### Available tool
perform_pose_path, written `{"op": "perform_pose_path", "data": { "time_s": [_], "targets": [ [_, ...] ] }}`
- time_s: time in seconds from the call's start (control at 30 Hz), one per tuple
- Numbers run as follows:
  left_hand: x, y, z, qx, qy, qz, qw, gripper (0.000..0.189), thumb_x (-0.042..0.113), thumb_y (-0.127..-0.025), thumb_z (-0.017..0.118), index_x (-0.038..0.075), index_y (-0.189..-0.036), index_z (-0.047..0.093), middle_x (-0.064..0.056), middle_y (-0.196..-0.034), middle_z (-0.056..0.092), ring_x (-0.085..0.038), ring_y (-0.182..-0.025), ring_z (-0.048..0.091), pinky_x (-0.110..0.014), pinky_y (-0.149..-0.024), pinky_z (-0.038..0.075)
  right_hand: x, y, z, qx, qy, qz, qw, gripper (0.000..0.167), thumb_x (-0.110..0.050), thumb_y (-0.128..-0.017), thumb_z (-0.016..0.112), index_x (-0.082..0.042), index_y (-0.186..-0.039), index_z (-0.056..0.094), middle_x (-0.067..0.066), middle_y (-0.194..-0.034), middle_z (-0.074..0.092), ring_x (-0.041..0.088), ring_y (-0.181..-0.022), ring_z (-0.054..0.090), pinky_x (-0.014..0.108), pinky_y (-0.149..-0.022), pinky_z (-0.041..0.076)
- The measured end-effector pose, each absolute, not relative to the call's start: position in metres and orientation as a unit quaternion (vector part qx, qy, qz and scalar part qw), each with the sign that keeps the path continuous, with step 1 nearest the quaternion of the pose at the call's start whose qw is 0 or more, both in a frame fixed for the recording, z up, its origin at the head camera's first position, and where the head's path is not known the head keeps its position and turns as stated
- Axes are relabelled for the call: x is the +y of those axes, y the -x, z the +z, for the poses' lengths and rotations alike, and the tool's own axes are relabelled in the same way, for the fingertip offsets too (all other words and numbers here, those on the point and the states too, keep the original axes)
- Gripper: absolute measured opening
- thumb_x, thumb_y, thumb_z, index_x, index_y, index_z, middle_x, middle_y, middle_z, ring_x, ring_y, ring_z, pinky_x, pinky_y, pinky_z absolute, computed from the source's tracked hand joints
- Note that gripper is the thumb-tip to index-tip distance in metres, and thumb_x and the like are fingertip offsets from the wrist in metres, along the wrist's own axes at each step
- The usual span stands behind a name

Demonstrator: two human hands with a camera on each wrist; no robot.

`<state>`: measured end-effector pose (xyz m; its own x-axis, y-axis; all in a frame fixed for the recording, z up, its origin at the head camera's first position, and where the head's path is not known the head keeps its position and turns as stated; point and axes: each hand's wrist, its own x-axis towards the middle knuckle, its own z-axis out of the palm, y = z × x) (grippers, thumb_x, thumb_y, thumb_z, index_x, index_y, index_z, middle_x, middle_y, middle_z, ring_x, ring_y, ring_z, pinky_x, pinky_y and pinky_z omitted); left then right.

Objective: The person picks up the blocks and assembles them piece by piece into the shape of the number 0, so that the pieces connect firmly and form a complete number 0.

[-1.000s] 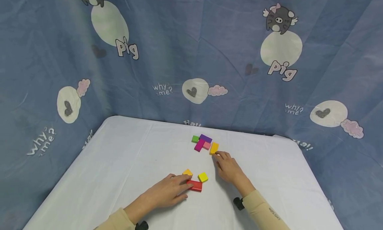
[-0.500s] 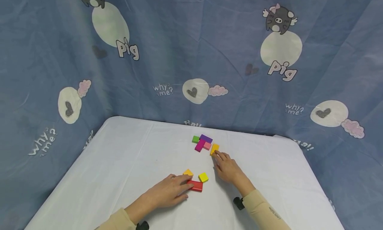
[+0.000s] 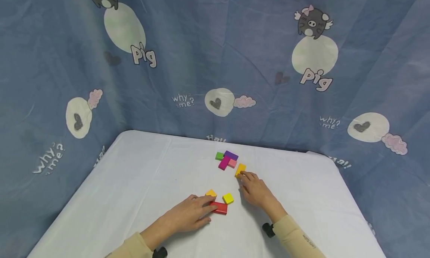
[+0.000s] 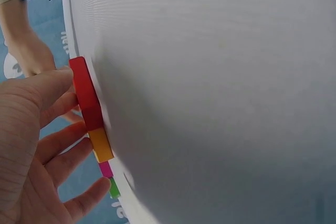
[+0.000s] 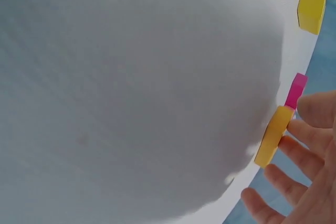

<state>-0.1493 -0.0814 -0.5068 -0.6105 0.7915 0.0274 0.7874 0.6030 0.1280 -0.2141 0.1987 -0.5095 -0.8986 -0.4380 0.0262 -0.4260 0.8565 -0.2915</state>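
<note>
My left hand (image 3: 189, 215) lies over the near group of blocks, its fingers extended. One fingertip rests on the red rectangular block (image 3: 220, 208), and another is right at the small orange block (image 3: 211, 193). Just right of these sits a yellow cube-like block (image 3: 228, 198). Farther off, my right hand (image 3: 258, 191) touches the near end of a long yellow-orange block (image 3: 240, 169) with its fingertips. In the right wrist view, fingers (image 5: 302, 156) reach along one side of that yellow-orange block (image 5: 274, 136), with the thumb close to its upper end.
Beyond the right hand, a green block (image 3: 219, 156), a purple block (image 3: 231, 155), a magenta block (image 3: 224, 163) and a pink block (image 3: 232, 163) form a cluster. All lie on a white-covered table (image 3: 151, 176), backed by a blue printed curtain (image 3: 188, 56).
The long yellow-orange block has slid a little toward the person under my right fingertips, away from the far cluster. My left hand and the near blocks have stayed put.
</note>
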Motion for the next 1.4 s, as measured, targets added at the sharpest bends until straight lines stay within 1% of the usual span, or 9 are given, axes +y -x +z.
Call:
{"op": "perform_pose_path", "data": {
  "time_s": [0.33, 0.6, 0.77, 0.87, 0.93, 1.2, 1.4],
  "targets": [
    [-0.082, 0.149, -0.507, 0.891, -0.448, 0.065, 0.003, 0.041, 0.037, -0.096, 0.060, 0.018, -0.133, 0.062, -0.006, -0.143, 0.049, -0.016, -0.128, 0.048, -0.040, -0.094, 0.046, 0.198, 0.204, -0.510, 0.959, 0.239, -0.153, 0.019, 0.043, -0.020, -0.098, 0.059, -0.013, -0.140, 0.052, 0.008, -0.145, 0.047, 0.029, -0.133, 0.041, 0.053, -0.101, 0.041],
    [-0.081, 0.150, -0.507, 0.895, -0.441, 0.067, 0.016, 0.043, 0.038, -0.095, 0.062, 0.019, -0.134, 0.061, -0.005, -0.143, 0.049, -0.016, -0.128, 0.048, -0.042, -0.094, 0.046, 0.198, 0.200, -0.511, 0.957, 0.246, -0.150, 0.013, 0.043, -0.020, -0.097, 0.059, -0.014, -0.139, 0.052, 0.009, -0.143, 0.047, 0.029, -0.132, 0.041, 0.052, -0.101, 0.041],
    [-0.082, 0.149, -0.509, 0.894, -0.443, 0.074, 0.008, 0.043, 0.038, -0.096, 0.060, 0.018, -0.134, 0.061, -0.006, -0.143, 0.049, -0.017, -0.128, 0.048, -0.042, -0.094, 0.046, 0.198, 0.202, -0.511, 0.957, 0.252, -0.147, 0.006, 0.049, -0.020, -0.097, 0.060, -0.012, -0.143, 0.047, 0.009, -0.147, 0.043, 0.030, -0.133, 0.041, 0.053, -0.101, 0.042],
    [-0.082, 0.149, -0.509, 0.893, -0.443, 0.078, 0.007, 0.043, 0.038, -0.096, 0.061, 0.018, -0.134, 0.061, -0.005, -0.143, 0.049, -0.017, -0.127, 0.049, -0.042, -0.093, 0.046, 0.197, 0.203, -0.512, 0.959, 0.248, -0.138, 0.012, 0.054, -0.020, -0.097, 0.060, -0.011, -0.146, 0.043, 0.009, -0.151, 0.039, 0.031, -0.134, 0.039, 0.053, -0.101, 0.041],
    [-0.082, 0.149, -0.509, 0.894, -0.442, 0.078, 0.008, 0.043, 0.038, -0.095, 0.062, 0.018, -0.134, 0.061, -0.005, -0.142, 0.050, -0.017, -0.127, 0.049, -0.042, -0.093, 0.046, 0.197, 0.204, -0.511, 0.961, 0.243, -0.129, 0.020, 0.054, -0.020, -0.097, 0.059, -0.011, -0.147, 0.042, 0.009, -0.152, 0.038, 0.030, -0.135, 0.039, 0.052, -0.102, 0.041],
    [-0.081, 0.150, -0.510, 0.896, -0.437, 0.075, 0.019, 0.045, 0.040, -0.095, 0.061, 0.020, -0.136, 0.060, -0.004, -0.144, 0.048, -0.016, -0.129, 0.048, -0.042, -0.094, 0.046, 0.196, 0.206, -0.510, 0.964, 0.235, -0.120, 0.035, 0.050, -0.020, -0.098, 0.058, -0.013, -0.146, 0.044, 0.009, -0.152, 0.038, 0.030, -0.135, 0.039, 0.053, -0.103, 0.039],
    [-0.083, 0.150, -0.511, 0.894, -0.442, 0.075, 0.007, 0.045, 0.039, -0.096, 0.061, 0.019, -0.135, 0.060, -0.006, -0.143, 0.049, -0.017, -0.129, 0.048, -0.042, -0.093, 0.047, 0.195, 0.203, -0.511, 0.963, 0.232, -0.130, 0.040, 0.051, -0.021, -0.098, 0.058, -0.016, -0.147, 0.044, 0.007, -0.152, 0.038, 0.029, -0.135, 0.039, 0.053, -0.103, 0.039]
  ]
}}
